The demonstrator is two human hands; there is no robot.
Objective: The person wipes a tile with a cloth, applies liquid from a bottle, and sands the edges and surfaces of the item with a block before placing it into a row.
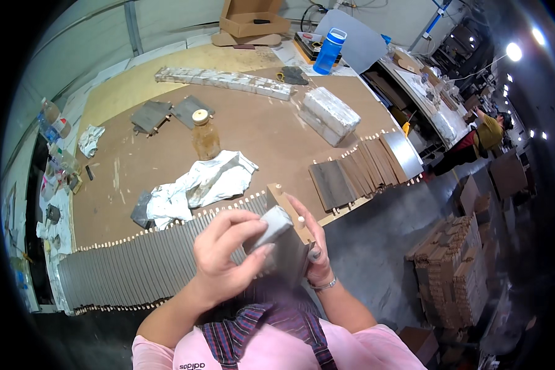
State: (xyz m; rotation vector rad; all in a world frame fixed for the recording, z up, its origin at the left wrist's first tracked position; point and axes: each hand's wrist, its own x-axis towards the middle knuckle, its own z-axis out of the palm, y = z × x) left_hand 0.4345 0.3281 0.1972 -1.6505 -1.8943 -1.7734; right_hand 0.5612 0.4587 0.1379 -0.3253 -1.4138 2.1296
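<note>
My left hand [225, 246] grips a pale grey block [276, 223], which looks like a sanding block, between thumb and fingers. It is held against or just over the face of a grey-brown wooden panel [288, 264]; actual contact cannot be made out. Light wooden dowels stick out of the panel's pale edge. My right hand [319, 250] clasps that panel from its right side, thumb near the lower corner, and holds it tilted in front of my body. Beside my hands, a long row of similar grey panels [135, 268] stands on edge along the table's near side.
Brown panels [357, 169] lean in a stack at the right edge. A white rag [206, 185], jar of amber liquid [205, 139], whitish block [330, 116], long board [225, 82] and blue bottle [330, 52] occupy the table [148, 203]. Another person [484, 139] stands far right, beyond stacked cardboard [450, 271].
</note>
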